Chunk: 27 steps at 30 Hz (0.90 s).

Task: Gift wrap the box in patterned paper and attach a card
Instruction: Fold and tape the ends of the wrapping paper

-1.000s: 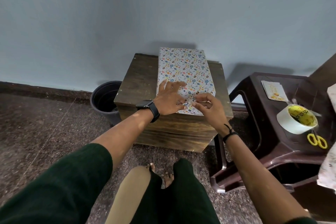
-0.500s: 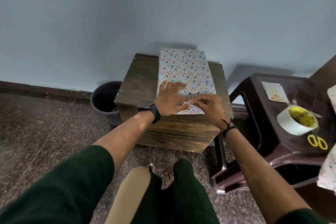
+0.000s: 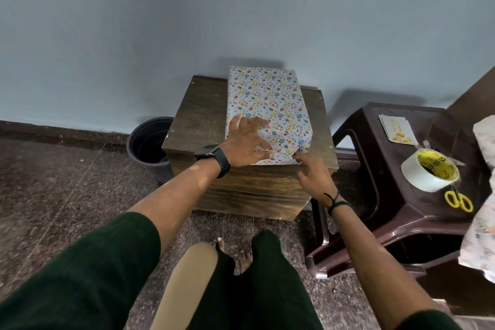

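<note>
A box wrapped in white paper with small coloured prints (image 3: 265, 104) lies on a dark wooden stool (image 3: 198, 118). My left hand (image 3: 247, 142) rests flat on the box's near end, fingers spread, thumb holding down the folded paper at the near edge. My right hand (image 3: 312, 171) is at the near right corner of the box, fingertips touching the paper flap there. A small card (image 3: 396, 130) lies on the brown plastic stool (image 3: 388, 203) to the right.
On the plastic stool stand a roll of clear tape (image 3: 428, 173) and yellow-handled scissors (image 3: 458, 199). Spare patterned paper (image 3: 482, 236) hangs at the right edge. A black bucket (image 3: 148, 146) stands left of the wooden stool, against the wall.
My right hand has slid from the middle of the near edge to the box's near right corner and lower. My left hand has stayed pressed on the box.
</note>
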Tool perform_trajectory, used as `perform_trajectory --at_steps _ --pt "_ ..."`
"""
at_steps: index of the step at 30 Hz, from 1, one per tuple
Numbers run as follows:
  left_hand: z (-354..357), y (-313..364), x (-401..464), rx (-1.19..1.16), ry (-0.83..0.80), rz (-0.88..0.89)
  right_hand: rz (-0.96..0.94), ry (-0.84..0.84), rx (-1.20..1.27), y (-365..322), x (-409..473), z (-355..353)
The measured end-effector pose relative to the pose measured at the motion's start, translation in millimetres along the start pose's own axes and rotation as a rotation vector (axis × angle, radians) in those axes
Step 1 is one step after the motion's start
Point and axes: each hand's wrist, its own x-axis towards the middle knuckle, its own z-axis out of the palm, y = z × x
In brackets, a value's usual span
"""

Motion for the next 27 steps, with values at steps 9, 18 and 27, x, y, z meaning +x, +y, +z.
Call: perform_trajectory --at_steps 9,18,27 --pt "0 2 -1 0.028 -0.007 0.01 -0.199 -0.01 -0.177 14 -4 9" --pt "-2 0 -1 0.049 -0.048 0.025 0.019 0.032 0.123 11 -1 12" --pt "0 0 0 0.069 -0.048 0.02 0.06 -0.028 0.08 14 0 16"
